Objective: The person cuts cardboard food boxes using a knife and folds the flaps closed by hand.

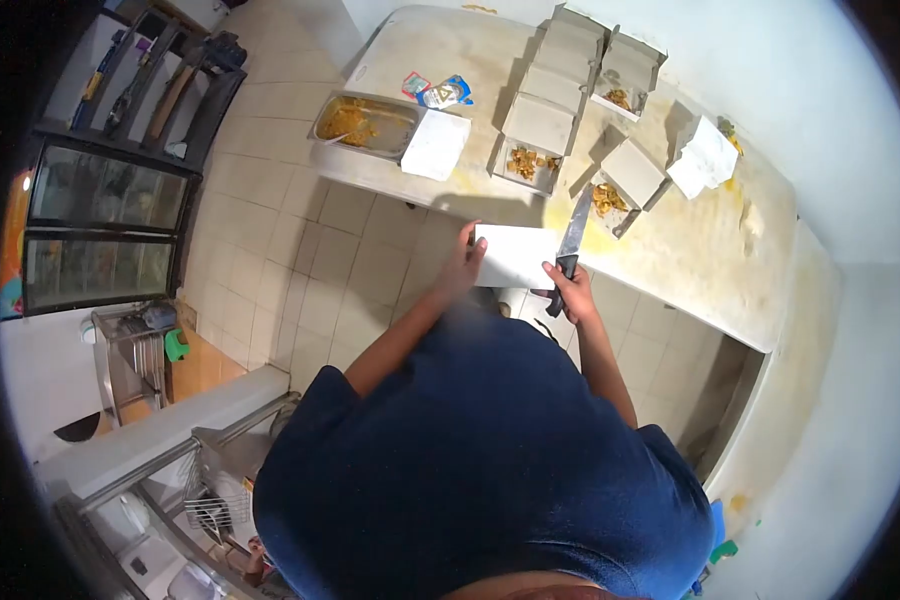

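My left hand [463, 262] grips the left edge of a white, flat-topped cardboard box [515, 255], held level in front of my chest near the counter's edge. My right hand [572, 294] is closed around the black handle of a large kitchen knife [574, 226], its blade pointing away from me. The right thumb also rests on the box's right edge. Just past the blade, an open cardboard food box [633, 178] has chopped food in it. Another open box [526, 170] with similar food stands beyond the white box.
On the pale counter [695, 265] stand a metal tray [395, 112] with orange-brown food, white paper [436, 145], a blue packet [446, 92], a third open food box [630, 72] and crumpled white paper [705, 160]. A glass-door fridge [105, 225] is at left.
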Tool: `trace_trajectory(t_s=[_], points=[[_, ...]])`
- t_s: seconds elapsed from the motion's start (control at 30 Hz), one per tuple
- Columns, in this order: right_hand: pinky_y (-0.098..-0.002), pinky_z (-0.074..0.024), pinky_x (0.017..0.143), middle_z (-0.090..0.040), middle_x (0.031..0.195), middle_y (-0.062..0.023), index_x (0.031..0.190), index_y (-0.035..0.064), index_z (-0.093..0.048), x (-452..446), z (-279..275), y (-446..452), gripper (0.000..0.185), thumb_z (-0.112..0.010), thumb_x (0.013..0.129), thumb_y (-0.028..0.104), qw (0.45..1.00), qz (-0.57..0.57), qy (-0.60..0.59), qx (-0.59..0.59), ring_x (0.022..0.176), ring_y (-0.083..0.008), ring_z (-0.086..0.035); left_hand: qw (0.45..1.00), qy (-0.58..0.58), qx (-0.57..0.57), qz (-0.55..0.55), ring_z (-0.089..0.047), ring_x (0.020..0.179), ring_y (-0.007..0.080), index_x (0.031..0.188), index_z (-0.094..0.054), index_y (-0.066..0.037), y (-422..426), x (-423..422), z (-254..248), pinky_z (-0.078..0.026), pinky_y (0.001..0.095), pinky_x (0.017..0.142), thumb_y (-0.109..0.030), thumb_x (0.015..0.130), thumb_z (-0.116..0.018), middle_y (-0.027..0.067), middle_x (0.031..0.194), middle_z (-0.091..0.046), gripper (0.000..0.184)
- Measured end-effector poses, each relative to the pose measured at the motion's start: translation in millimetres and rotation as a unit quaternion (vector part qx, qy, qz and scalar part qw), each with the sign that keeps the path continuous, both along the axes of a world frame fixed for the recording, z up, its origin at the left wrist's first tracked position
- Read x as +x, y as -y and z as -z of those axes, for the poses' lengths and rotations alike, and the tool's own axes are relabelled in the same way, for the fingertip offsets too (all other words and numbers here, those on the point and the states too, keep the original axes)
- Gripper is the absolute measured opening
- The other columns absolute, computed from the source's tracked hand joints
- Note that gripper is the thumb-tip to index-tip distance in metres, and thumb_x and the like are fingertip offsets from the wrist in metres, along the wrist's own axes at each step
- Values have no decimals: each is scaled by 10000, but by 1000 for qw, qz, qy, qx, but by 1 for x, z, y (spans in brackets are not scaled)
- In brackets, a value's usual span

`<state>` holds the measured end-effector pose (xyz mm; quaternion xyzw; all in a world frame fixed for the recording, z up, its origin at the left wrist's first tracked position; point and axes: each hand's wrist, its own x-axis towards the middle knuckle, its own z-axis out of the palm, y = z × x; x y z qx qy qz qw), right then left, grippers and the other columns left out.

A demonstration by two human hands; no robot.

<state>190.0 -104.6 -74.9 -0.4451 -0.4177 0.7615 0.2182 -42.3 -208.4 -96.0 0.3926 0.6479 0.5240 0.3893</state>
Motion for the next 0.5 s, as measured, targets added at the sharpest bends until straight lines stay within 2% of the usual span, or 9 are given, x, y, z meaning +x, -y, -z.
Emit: trace_trajectory(t_s=[0.17,0.23,0.33,0.43,0.5], points=[[-402,-629,705,-559,878,-23,873,83,-498,-6,1,-3,236,-717,896,168,999,51,-13,7,803,-180,-630,1000,15,12,-4,-518,1075,211,1412,-365,-42,-11,-2,4,-460,361,909,-346,1020,-497,134,1185,-486,514],[-409,-635,703,-520,810,18,792,126,-468,-11,0,-8,271,-722,886,133,997,76,-7,2,725,-128,-592,1000,4,25,6,-486,1137,249,1412,-358,-35,-23,-9,9,-430,397,975,-349,1004,-528,157,1244,-463,543],[-410,-637,701,-501,777,35,751,144,-456,-16,-6,-17,299,-724,882,121,994,107,-21,-7,688,-103,-574,984,-151,93,20,-439,1279,319,1453,-331,-43,-43,-22,-1,-421,443,1029,-442,890,-675,211,1421,-396,772],[-405,-638,704,-504,778,28,756,139,-464,-20,-15,-28,289,-723,884,132,992,125,-15,-1,688,-105,-575,960,-216,76,163,-227,1426,432,1516,-228,-60,-63,-34,-35,-267,542,1117,-621,680,-788,247,1555,-170,1152],[-399,-638,705,-509,787,12,774,125,-477,-19,-17,-37,265,-715,890,137,991,131,-10,9,692,-114,-580,916,-327,24,230,-170,1446,457,1530,-206,-58,-78,-37,-55,-256,555,1121,-656,572,-823,265,1566,-139,1287]])
